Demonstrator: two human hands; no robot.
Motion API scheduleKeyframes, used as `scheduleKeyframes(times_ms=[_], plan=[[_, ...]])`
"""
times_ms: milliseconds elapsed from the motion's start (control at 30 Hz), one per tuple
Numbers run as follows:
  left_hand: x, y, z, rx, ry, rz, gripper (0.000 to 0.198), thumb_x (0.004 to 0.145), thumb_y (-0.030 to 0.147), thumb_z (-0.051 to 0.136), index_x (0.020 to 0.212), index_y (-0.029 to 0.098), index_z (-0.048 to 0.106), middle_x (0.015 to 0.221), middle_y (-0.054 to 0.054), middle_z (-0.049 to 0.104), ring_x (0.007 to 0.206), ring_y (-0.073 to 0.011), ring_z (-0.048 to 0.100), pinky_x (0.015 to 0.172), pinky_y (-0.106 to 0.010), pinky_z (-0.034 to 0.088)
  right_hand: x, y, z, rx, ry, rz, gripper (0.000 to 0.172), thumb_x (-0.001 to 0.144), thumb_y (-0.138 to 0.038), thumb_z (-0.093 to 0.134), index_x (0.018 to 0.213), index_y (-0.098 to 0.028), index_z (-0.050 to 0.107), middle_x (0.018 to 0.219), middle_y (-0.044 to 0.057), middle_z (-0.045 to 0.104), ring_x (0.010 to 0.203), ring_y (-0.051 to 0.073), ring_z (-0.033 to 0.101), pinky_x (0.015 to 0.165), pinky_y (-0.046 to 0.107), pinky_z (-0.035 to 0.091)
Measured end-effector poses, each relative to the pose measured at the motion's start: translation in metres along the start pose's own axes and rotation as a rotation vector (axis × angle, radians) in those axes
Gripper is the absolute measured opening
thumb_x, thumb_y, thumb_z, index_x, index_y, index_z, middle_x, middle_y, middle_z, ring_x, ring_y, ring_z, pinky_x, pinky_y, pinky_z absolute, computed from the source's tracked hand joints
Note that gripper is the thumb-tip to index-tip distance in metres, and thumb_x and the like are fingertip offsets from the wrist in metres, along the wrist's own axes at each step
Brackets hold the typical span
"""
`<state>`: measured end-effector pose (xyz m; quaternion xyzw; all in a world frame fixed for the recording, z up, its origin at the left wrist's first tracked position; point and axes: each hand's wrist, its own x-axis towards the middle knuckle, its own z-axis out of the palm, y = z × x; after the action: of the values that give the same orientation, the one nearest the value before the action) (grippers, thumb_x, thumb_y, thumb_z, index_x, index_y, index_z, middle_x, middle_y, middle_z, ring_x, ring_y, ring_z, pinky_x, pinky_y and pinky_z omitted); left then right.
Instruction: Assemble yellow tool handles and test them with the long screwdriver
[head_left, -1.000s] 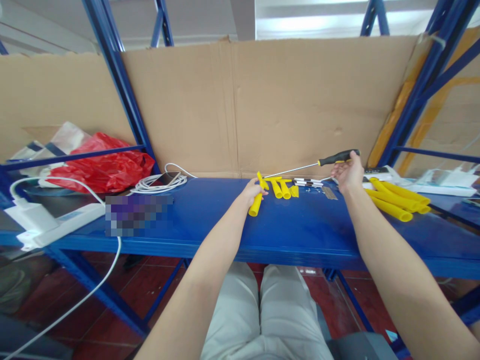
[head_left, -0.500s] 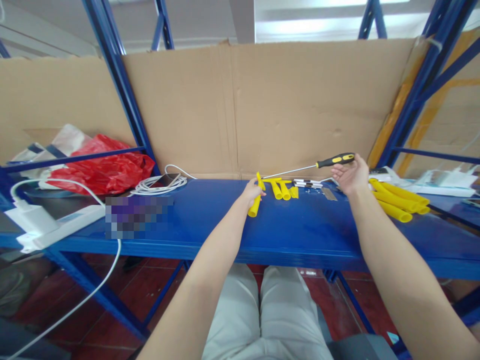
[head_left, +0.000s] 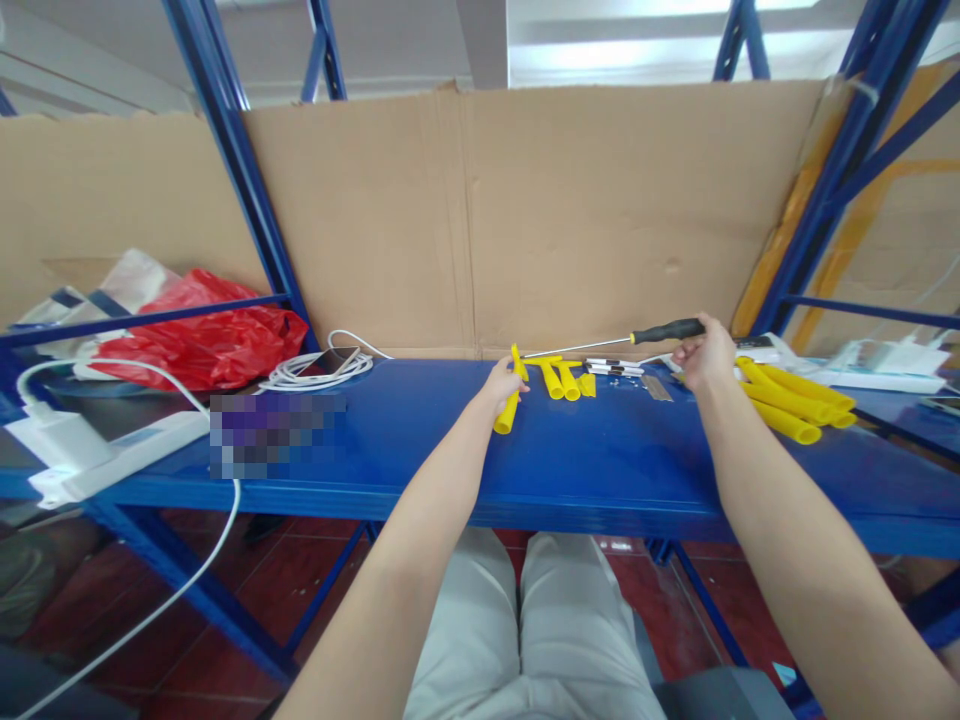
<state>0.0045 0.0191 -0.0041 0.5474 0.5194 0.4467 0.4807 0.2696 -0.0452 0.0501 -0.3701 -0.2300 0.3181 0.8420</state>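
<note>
My left hand is wrapped round a yellow plastic handle, a tube with a narrower top, held upright over the blue shelf. From the right, a long screwdriver with a black and yellow grip reaches across, its shaft level and its tip at the upper part of the handle. My right hand holds the end of that grip with its fingers closed. Just right of my left hand lie more yellow handle pieces. Beside them are some white and black pen-like sticks and small screws.
Several yellow tubes lie right of my right hand, near a white power strip. On the left are a coiled white cable, a red plastic bag and another power strip. Cardboard stands behind the blue shelf.
The screwdriver's grip has turned, its yellow patches now out of sight. My right hand has rolled and its fingers have closed more round the grip end. My left hand stays put.
</note>
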Motion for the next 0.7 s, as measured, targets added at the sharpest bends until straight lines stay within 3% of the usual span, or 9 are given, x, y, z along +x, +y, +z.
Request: scheduleKeyframes(times_ms=[67, 133, 267, 400, 533, 633, 700], plan=[[-0.0005, 0.0003, 0.0001, 0.002, 0.008, -0.003, 0.082, 0.070, -0.013, 0.062, 0.141, 0.024, 0.049, 0.106, -0.006, 0.070, 0.056, -0.0084, 0.061, 0.044, -0.016, 0.039, -0.0035, -0.0027, 0.0009, -0.030, 0.047, 0.032, 0.034, 0.100, -0.028, 0.047, 0.067, -0.022, 0.043, 0.036, -0.009, 0.029, 0.032, 0.007, 0.031, 0.032, 0.015, 0.026], [-0.0016, 0.0010, 0.0003, -0.001, 0.015, -0.007, 0.081, 0.070, -0.013, 0.061, 0.141, 0.024, 0.049, 0.106, -0.005, 0.069, 0.055, -0.0072, 0.059, 0.043, -0.015, 0.038, -0.0062, -0.0060, 0.0017, -0.046, 0.013, 0.081, 0.041, 0.104, -0.035, 0.040, 0.065, -0.021, 0.044, 0.038, -0.006, 0.038, 0.035, 0.007, 0.039, 0.035, 0.016, 0.031], [-0.0053, 0.0031, 0.0006, 0.016, 0.015, -0.008, 0.081, 0.070, -0.013, 0.056, 0.142, 0.022, 0.046, 0.104, -0.005, 0.069, 0.051, -0.0057, 0.057, 0.041, -0.014, 0.037, -0.0079, -0.0100, 0.0017, -0.076, -0.053, 0.120, 0.045, 0.106, -0.024, 0.027, 0.067, -0.018, 0.049, 0.047, 0.000, 0.052, 0.039, 0.008, 0.048, 0.037, 0.017, 0.035], [-0.0078, 0.0046, 0.0008, 0.040, 0.026, 0.000, 0.080, 0.070, -0.014, 0.054, 0.142, 0.020, 0.046, 0.102, -0.004, 0.069, 0.048, -0.0043, 0.054, 0.041, -0.015, 0.038, -0.0068, -0.0092, 0.0009, -0.104, -0.010, 0.065, 0.037, 0.103, -0.021, 0.039, 0.067, -0.020, 0.043, 0.043, -0.006, 0.042, 0.034, 0.007, 0.036, 0.035, 0.019, 0.028], [-0.0071, 0.0043, 0.0009, 0.041, 0.033, 0.007, 0.080, 0.071, -0.014, 0.055, 0.143, 0.019, 0.046, 0.101, -0.004, 0.070, 0.049, -0.0048, 0.054, 0.042, -0.015, 0.039, -0.0051, -0.0081, 0.0000, -0.132, 0.042, 0.084, 0.037, 0.101, -0.020, 0.040, 0.064, -0.022, 0.039, 0.043, -0.006, 0.040, 0.036, 0.008, 0.037, 0.036, 0.020, 0.029], [-0.0057, 0.0034, 0.0008, 0.047, 0.043, 0.010, 0.080, 0.071, -0.014, 0.056, 0.143, 0.019, 0.048, 0.101, -0.004, 0.070, 0.049, -0.0046, 0.054, 0.042, -0.015, 0.039, -0.0021, -0.0066, -0.0022, -0.106, 0.031, 0.091, 0.038, 0.098, -0.018, 0.038, 0.062, -0.024, 0.029, 0.038, -0.007, 0.029, 0.034, 0.009, 0.027, 0.034, 0.021, 0.023], [-0.0051, 0.0030, 0.0004, 0.052, 0.048, 0.008, 0.079, 0.071, -0.014, 0.056, 0.142, 0.019, 0.048, 0.102, -0.005, 0.070, 0.049, -0.0043, 0.054, 0.042, -0.015, 0.039, 0.0001, -0.0053, -0.0041, -0.036, -0.050, 0.102, 0.039, 0.099, -0.018, 0.036, 0.062, -0.024, 0.024, 0.035, -0.007, 0.021, 0.033, 0.009, 0.020, 0.033, 0.021, 0.019]])
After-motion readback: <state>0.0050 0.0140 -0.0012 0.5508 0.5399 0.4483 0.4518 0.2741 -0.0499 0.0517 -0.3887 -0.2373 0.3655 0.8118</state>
